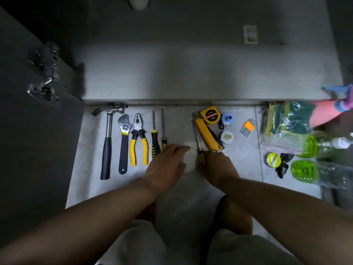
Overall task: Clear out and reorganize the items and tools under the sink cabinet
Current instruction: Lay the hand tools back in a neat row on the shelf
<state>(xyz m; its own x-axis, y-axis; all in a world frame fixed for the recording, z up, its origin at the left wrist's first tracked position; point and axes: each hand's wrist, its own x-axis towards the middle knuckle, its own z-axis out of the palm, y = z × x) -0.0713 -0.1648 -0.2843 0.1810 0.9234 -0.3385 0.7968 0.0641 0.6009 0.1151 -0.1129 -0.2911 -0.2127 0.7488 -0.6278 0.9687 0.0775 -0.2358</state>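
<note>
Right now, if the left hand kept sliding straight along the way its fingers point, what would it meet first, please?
Probably the screwdriver whose handle the right hand holds; the left hand points up and rightward over bare floor toward its shaft.

hammer (pixel 108 131): shiny metal, matt black grip | floor (pixel 179 121): smooth tile

Lying on the pale tiled floor (pixel 91 188) are one steel hammer with a black grip (pixel 107 142), one adjustable wrench with a black handle (pixel 123 144), one pair of yellow-and-black pliers (pixel 138 140), and three screwdrivers: one black-and-yellow-handled (pixel 155 138), one thin yellow-handled (pixel 163 131), one amber-handled (pixel 198 144). Also showing are one yellow utility knife (pixel 207 133), one yellow tape measure (pixel 210 115), one orange-held set of hex keys (pixel 248 127), two small rolls, blue (pixel 227 119) and white (pixel 227 137), two green-based clear bottles (pixel 313 145) (pixel 313 172), and two hands (pixel 166 165) (pixel 217 165).
</note>
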